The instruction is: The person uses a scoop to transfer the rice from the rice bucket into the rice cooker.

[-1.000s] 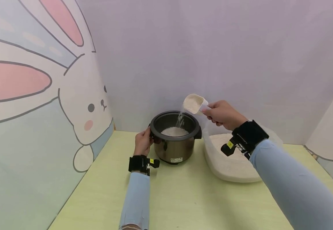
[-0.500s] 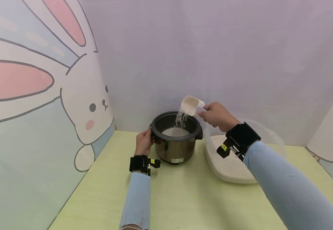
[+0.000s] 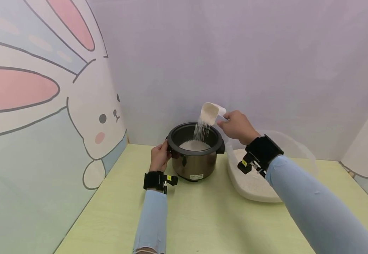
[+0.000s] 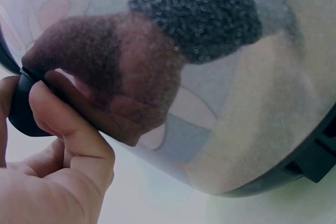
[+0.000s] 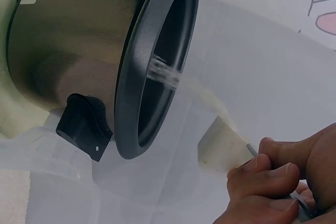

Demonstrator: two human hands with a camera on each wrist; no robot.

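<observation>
A rice cooker [image 3: 194,165] with a shiny brown body and black rim stands on the table, lidless. White rice [image 3: 194,145] lies inside it. My left hand [image 3: 159,156] grips its black left side handle [image 4: 27,106], thumb and fingers around it in the left wrist view. Above the cooker's right side, my right hand [image 3: 239,127] holds a white measuring cup [image 3: 210,113] by its handle, fingers curled round it. The cup is tilted to the left, and a stream of rice [image 3: 201,131] falls from its lip into the cooker. Some rice still shows in the cup.
Right of the cooker sits a translucent plastic bin [image 3: 245,194] of rice, partly hidden under my right forearm. The pale green table [image 3: 203,218] meets a plain wall [image 3: 266,63] behind and a rabbit-printed wall [image 3: 85,116] at the left.
My right hand has moved left and tipped the measuring cup further; the falling rice stream has thickened. My left hand stays on the handle, and the cooker stays in place.
</observation>
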